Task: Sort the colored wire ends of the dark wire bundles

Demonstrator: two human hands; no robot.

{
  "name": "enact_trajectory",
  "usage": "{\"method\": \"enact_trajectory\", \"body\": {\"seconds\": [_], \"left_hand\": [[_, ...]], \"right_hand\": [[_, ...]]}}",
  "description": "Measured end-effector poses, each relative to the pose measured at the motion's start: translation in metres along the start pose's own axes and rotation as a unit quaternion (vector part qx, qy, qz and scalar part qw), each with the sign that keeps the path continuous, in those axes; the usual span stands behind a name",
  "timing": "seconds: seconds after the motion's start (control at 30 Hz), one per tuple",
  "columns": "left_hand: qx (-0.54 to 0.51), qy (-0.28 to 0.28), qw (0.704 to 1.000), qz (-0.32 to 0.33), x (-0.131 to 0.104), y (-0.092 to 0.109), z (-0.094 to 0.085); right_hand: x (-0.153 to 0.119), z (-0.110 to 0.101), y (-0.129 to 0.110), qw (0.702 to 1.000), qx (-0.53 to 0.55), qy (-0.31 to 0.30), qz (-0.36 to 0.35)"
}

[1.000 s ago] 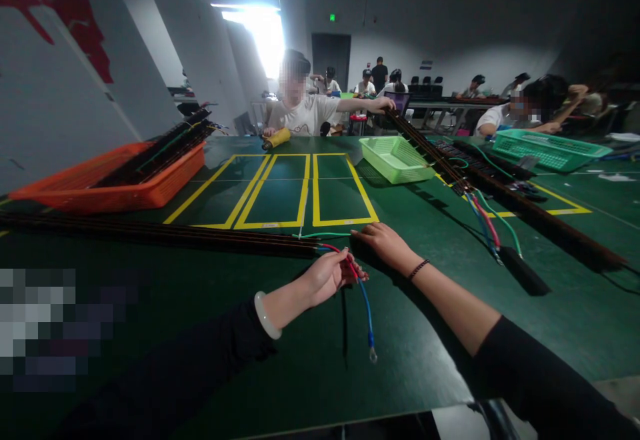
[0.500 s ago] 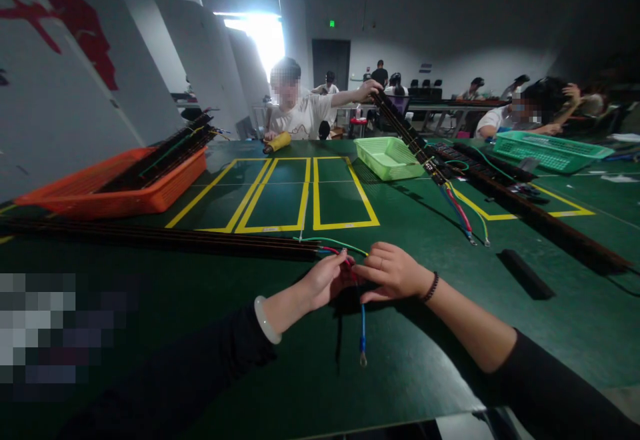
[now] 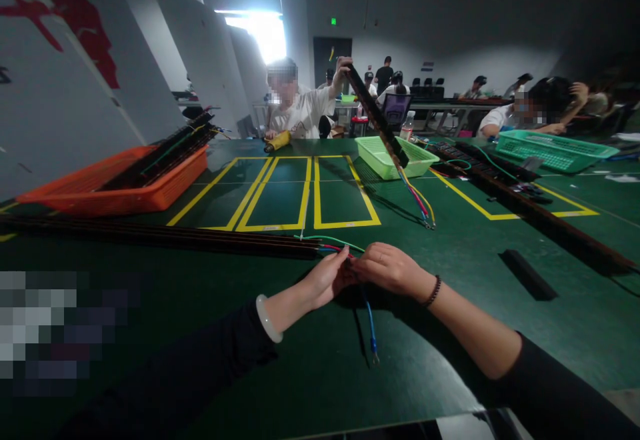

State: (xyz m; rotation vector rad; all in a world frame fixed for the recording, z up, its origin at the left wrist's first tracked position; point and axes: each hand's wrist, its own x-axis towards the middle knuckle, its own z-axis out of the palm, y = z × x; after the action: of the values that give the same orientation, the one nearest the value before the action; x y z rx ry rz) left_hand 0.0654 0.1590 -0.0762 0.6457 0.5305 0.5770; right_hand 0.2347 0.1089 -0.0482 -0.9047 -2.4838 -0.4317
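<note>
A long dark slotted bar [image 3: 240,243] lies on the table, with red, blue and green wires coming out of its right end. My left hand [image 3: 327,279] is closed round the red wire [image 3: 345,249] close to that end. Fingertips of my right hand [image 3: 395,268] meet those of the left and pinch at the same wires; the exact hold is hidden by the fingers. Below my hands dangles the blue wire [image 3: 369,317], tipped with a metal ring terminal [image 3: 375,360]. The green wire [image 3: 333,240] runs behind my right hand.
Yellow tape [image 3: 350,225] marks rectangles on the green table. An orange basket [image 3: 175,183] holds dark bars at left. Farther off are a light green basket [image 3: 373,163] and a teal basket [image 3: 555,150]. Opposite, a person [image 3: 305,110] lifts a wired bar [image 3: 375,110]. A short black strip [image 3: 527,275] lies at right.
My right fingers have drawn in closer to my left hand. The blue wire's end has swung slightly right. The person opposite has moved the lifted bar leftward, over the light green basket.
</note>
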Motion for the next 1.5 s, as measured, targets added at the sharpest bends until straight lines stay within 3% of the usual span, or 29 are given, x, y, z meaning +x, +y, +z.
{"method": "enact_trajectory", "body": {"seconds": [0.17, 0.3, 0.53, 0.7, 0.77, 0.87, 0.97, 1.1, 1.23, 1.37, 1.5], "left_hand": [[0.05, 0.011, 0.999, 0.012, -0.003, 0.002, 0.0], [0.05, -0.007, 0.999, 0.008, -0.001, 0.003, -0.003], [0.046, -0.017, 0.999, 0.012, 0.001, 0.003, -0.006], [0.046, -0.01, 0.999, 0.008, 0.0, 0.004, -0.005], [0.045, -0.008, 0.999, 0.005, -0.001, 0.004, -0.004], [0.039, -0.003, 0.999, -0.004, -0.001, 0.005, -0.005], [0.038, 0.017, 0.999, -0.004, 0.001, 0.004, -0.007], [0.012, 0.017, 1.0, 0.001, 0.005, 0.001, -0.01], [-0.007, 0.006, 1.0, 0.001, 0.008, -0.002, -0.011], [-0.025, 0.002, 1.0, 0.011, 0.008, -0.001, -0.009], [-0.005, -0.008, 1.0, 0.005, 0.005, 0.001, -0.006]], "right_hand": [[-0.002, 0.005, 0.008, 0.979, 0.018, 0.076, 0.19], [-0.002, 0.009, 0.017, 0.962, 0.007, 0.061, 0.267], [-0.005, 0.011, 0.019, 0.96, 0.093, -0.102, 0.242], [-0.004, 0.011, 0.019, 0.959, 0.071, -0.147, 0.231], [-0.004, 0.006, 0.019, 0.967, 0.046, -0.125, 0.219], [-0.002, -0.006, 0.016, 0.972, 0.052, -0.026, 0.228], [0.004, -0.02, 0.007, 0.953, 0.127, 0.033, 0.275], [0.017, -0.028, -0.018, 0.916, 0.219, -0.056, 0.331], [0.022, -0.024, -0.039, 0.919, 0.17, -0.15, 0.322], [0.018, -0.019, -0.04, 0.92, 0.088, -0.194, 0.33], [0.018, -0.027, -0.031, 0.906, 0.06, -0.227, 0.352]]}}
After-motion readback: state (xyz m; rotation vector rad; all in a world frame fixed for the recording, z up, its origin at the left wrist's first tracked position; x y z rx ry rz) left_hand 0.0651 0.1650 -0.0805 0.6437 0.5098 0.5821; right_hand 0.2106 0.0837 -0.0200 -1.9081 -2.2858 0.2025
